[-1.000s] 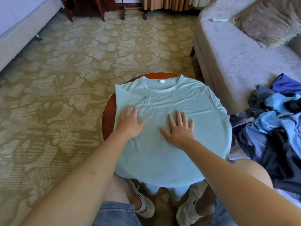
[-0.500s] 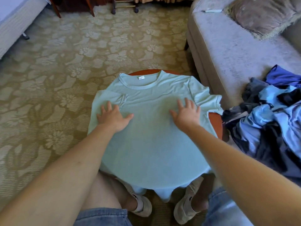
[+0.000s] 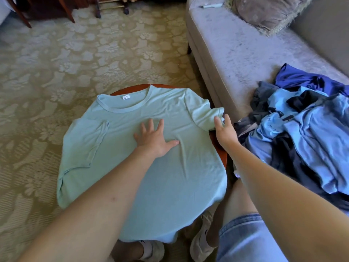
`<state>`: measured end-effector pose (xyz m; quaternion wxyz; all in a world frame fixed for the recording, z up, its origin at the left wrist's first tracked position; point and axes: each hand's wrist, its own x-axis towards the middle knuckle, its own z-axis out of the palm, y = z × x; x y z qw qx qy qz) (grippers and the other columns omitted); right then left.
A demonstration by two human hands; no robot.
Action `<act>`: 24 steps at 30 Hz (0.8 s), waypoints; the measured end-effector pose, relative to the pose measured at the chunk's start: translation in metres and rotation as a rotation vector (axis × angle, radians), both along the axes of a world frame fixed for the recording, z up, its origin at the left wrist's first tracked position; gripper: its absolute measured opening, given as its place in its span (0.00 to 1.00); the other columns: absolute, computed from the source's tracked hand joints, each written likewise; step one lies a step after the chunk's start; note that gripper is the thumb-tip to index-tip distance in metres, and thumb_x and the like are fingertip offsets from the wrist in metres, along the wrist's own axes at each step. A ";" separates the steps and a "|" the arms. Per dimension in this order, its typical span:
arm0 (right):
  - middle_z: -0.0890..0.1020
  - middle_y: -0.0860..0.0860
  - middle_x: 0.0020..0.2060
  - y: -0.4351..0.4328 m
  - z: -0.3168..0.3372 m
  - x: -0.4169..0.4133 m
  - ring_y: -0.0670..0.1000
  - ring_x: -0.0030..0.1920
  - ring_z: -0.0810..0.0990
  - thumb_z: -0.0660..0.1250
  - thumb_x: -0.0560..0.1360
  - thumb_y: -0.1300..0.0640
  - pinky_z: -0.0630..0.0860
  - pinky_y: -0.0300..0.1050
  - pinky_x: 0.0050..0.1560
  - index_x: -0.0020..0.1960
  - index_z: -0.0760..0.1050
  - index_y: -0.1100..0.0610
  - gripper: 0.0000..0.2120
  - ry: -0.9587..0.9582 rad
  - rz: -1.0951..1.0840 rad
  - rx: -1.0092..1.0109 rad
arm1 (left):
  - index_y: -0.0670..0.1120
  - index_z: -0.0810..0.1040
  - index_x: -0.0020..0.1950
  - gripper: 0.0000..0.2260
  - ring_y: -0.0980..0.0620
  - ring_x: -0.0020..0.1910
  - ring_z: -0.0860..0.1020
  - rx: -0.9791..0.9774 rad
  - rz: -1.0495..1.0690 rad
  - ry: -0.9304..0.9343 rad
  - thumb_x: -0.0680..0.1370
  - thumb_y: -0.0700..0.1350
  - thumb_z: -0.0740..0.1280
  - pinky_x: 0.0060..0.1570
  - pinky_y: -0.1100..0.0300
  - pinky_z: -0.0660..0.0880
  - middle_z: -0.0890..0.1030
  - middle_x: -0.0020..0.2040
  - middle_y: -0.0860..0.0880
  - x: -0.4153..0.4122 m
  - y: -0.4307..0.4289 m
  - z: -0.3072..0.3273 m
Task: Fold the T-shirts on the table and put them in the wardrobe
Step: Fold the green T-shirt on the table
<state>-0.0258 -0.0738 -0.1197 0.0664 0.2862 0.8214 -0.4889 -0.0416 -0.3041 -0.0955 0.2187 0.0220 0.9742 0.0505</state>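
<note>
A pale green T-shirt (image 3: 166,178) lies face down, spread over a small round red-brown table (image 3: 220,150). Its collar and label point away from me. The left sleeve is folded in over the body. My left hand (image 3: 153,140) presses flat on the middle of the shirt with fingers spread. My right hand (image 3: 224,127) is at the table's right edge and pinches the hem of the right sleeve (image 3: 205,112) between thumb and fingers. The shirt's hem hangs over the near edge.
A grey sofa (image 3: 236,53) stands right of the table, with a pile of blue and dark clothes (image 3: 306,129), a cushion (image 3: 264,12) and a pen (image 3: 209,5) on it. Patterned carpet (image 3: 85,59) spreads to the left and beyond. Wooden furniture legs (image 3: 66,10) stand far off. My knees and shoes are under the table.
My left hand slid from the shirt's left side to its middle. My right hand left the shirt body and moved right to take the right sleeve's hem.
</note>
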 end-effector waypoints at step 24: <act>0.81 0.54 0.57 0.004 0.031 -0.003 0.53 0.51 0.80 0.62 0.78 0.62 0.79 0.44 0.49 0.68 0.74 0.58 0.19 0.130 -0.088 -0.186 | 0.52 0.49 0.80 0.40 0.43 0.78 0.49 0.080 0.082 0.151 0.75 0.65 0.65 0.73 0.44 0.57 0.51 0.79 0.45 0.000 -0.042 0.024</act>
